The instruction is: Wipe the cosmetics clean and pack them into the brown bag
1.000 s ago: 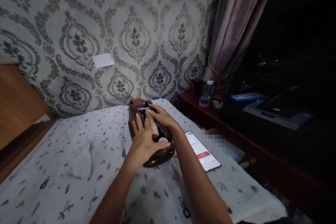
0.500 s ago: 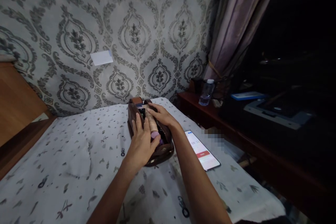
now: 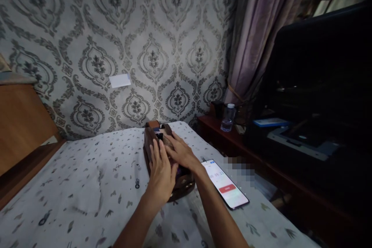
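Note:
A brown leather pouch (image 3: 149, 142) stands on the patterned sheet with its top gaping. My left hand (image 3: 160, 174) lies over the near left part of the opening, fingers stretched out against the pouch. From the right, my right hand (image 3: 183, 154) reaches across, its fingers extended flat over the contents. Both hands are open and grip nothing that I can see. Between them a bit of a beige item (image 3: 166, 139) shows; most of what is inside is hidden under the hands.
A lit phone (image 3: 226, 188) with a running timer lies right of the pouch. A clear bottle (image 3: 228, 118) stands on a dark red ledge (image 3: 206, 121). Wallpapered wall rises behind; a wooden board (image 3: 24, 124) is at the left, a large dark screen (image 3: 319, 69) at the right.
My right hand has shifted nearer to my left and now covers the beige bottle with the lilac cap. The camera has tilted up, so everything sits lower.

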{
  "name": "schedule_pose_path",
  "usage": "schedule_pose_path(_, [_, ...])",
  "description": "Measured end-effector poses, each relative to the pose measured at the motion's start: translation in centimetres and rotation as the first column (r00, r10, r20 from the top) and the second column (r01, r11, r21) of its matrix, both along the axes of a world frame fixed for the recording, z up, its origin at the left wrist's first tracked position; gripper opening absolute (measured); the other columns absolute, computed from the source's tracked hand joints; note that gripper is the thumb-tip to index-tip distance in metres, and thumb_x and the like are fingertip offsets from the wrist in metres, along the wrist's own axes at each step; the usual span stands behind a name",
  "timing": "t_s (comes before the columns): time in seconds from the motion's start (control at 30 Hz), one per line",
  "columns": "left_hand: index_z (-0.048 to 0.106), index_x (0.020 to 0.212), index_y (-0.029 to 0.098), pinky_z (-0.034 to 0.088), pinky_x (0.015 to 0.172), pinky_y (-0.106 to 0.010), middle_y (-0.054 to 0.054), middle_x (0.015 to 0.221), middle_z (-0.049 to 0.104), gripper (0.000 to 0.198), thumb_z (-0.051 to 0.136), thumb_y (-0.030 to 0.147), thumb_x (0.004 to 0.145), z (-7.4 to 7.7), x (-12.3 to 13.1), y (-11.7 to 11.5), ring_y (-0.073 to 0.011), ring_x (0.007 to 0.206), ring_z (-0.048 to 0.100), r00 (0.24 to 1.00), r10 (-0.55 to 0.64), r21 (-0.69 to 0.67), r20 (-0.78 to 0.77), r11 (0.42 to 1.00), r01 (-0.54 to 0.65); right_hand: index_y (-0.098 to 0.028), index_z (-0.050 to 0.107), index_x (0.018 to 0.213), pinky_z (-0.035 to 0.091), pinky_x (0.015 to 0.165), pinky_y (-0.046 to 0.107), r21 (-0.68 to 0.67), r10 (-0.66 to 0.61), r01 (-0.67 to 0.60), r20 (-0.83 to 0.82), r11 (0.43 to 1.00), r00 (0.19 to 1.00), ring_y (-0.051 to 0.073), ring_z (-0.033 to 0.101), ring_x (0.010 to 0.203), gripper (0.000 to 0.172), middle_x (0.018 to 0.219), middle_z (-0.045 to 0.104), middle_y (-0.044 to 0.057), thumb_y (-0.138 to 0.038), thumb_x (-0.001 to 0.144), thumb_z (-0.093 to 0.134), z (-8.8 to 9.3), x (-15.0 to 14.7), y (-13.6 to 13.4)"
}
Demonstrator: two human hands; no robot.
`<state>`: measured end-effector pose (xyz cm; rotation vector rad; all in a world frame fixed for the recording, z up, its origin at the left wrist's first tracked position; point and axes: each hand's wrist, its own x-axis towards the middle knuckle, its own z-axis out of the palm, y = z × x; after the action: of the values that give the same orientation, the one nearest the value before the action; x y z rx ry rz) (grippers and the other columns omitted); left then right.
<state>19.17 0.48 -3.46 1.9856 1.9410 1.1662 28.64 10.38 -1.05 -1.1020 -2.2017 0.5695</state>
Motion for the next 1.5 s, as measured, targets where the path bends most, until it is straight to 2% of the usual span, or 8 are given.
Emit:
schedule_pose_path(0.17, [-0.016,0.151,0.018,0.018,0.117,-0.056,-0.018,0.161,-0.006,0.079,0.037,0.023,0.093,-2.3,-0.4,0.1,-0.0284,0.149,-0.003,0.998,-0.047,0.18,0.042,0.983,0.038,-0.036,0.042,0.144,0.031,0.106,0.059,0.031,-0.14,0.137,0.143,0.99,0.98,0.038,0.036,0.137,0.056,0.154,0.035,0.01,-0.05,0.09,0.049,1.2,-0.5,-3.7])
schedule_pose_path(0.33, [-0.01,0.152,0.015,0.019,0.119,-0.052,-0.02,0.161,0.001,0.083,0.044,0.022,0.09,-3.0,-1.1,0.3,-0.0285,0.149,0.005,0.997,-0.05,0.213,0.055,0.976,0.037,-0.04,0.051,0.137,0.031,0.105,0.06,0.029,-0.126,0.123,0.154,0.992,0.98,0.04,0.035,0.137,0.051,0.152,0.037,0.008,-0.054,0.088,0.051,2.3,-0.5,-4.4])
schedule_pose_path(0.7, [0.026,0.15,0.023,0.025,0.118,-0.041,-0.011,0.156,0.028,0.072,0.056,0.039,0.087,1.1,-6.3,-0.8,-0.0248,0.145,0.024,0.938,-0.302,0.07,0.171,0.953,0.294,-0.042,0.05,0.137,0.029,0.106,0.06,0.11,-0.154,0.139,0.136,0.984,0.979,0.04,0.033,0.138,0.049,0.155,0.034,0.004,-0.033,0.089,0.052,2.0,-1.3,-4.8])
schedule_pose_path(0.8, [0.06,0.123,0.019,0.039,0.107,-0.036,-0.011,0.132,0.057,0.045,0.051,0.047,0.088,2.6,-9.5,2.5,-0.0241,0.128,0.049,0.859,-0.316,0.099,0.402,0.948,0.302,-0.04,0.051,0.137,0.028,0.107,0.06,0.111,-0.164,0.148,0.152,0.983,0.975,0.041,0.032,0.138,0.049,0.156,0.031,0.003,-0.031,0.089,0.052,2.0,-1.4,-5.0])
schedule_pose_path(0.93, [0.062,0.104,0.016,0.046,0.094,-0.034,-0.011,0.12,0.064,0.048,0.061,0.055,0.077,3.3,-13.0,10.3,-0.0273,0.124,0.051,0.713,0.036,-0.017,0.7,0.999,-0.034,-0.04,0.053,0.136,0.029,0.107,0.059,0.106,-0.169,0.153,0.169,0.983,0.971,0.04,0.034,0.138,0.047,0.158,0.029,0.002,-0.032,0.089,0.053,2.1,-1.4,-5.1])
schedule_pose_path(1.1, [0.065,0.082,0.014,0.053,0.075,-0.036,-0.009,0.078,0.071,0.042,0.068,0.055,0.072,2.4,-13.7,18.1,-0.0245,0.082,0.068,0.599,0.124,-0.266,0.791,0.952,0.154,-0.042,0.049,0.137,0.028,0.109,0.058,0.127,-0.178,0.157,0.177,0.979,0.968,0.037,0.032,0.14,0.047,0.157,0.031,0.002,-0.032,0.092,0.048,2.3,-1.1,-5.5])
schedule_pose_path(1.23, [0.066,0.086,0.012,0.055,0.073,-0.036,-0.007,0.076,0.07,0.032,0.065,0.044,0.082,2.0,-13.5,21.3,-0.0197,0.069,0.067,0.546,0.121,-0.335,0.829,0.889,0.312,-0.042,0.051,0.136,0.028,0.11,0.057,0.097,-0.184,0.17,0.165,0.981,0.969,0.037,0.031,0.141,0.045,0.155,0.035,0.004,-0.034,0.092,0.049,2.4,-1.0,-5.6])
schedule_pose_path(1.5, [0.062,0.106,0.013,0.054,0.074,-0.032,-0.006,0.096,0.069,0.033,0.07,0.033,0.081,4.6,-13.3,24.9,-0.016,0.081,0.066,0.561,-0.05,-0.141,0.826,0.946,0.292,-0.041,0.054,0.134,0.027,0.11,0.057,0.076,-0.19,0.181,0.125,0.98,0.974,0.038,0.031,0.141,0.044,0.153,0.038,0.007,-0.034,0.091,0.052,2.1,-1.2,-5.3])
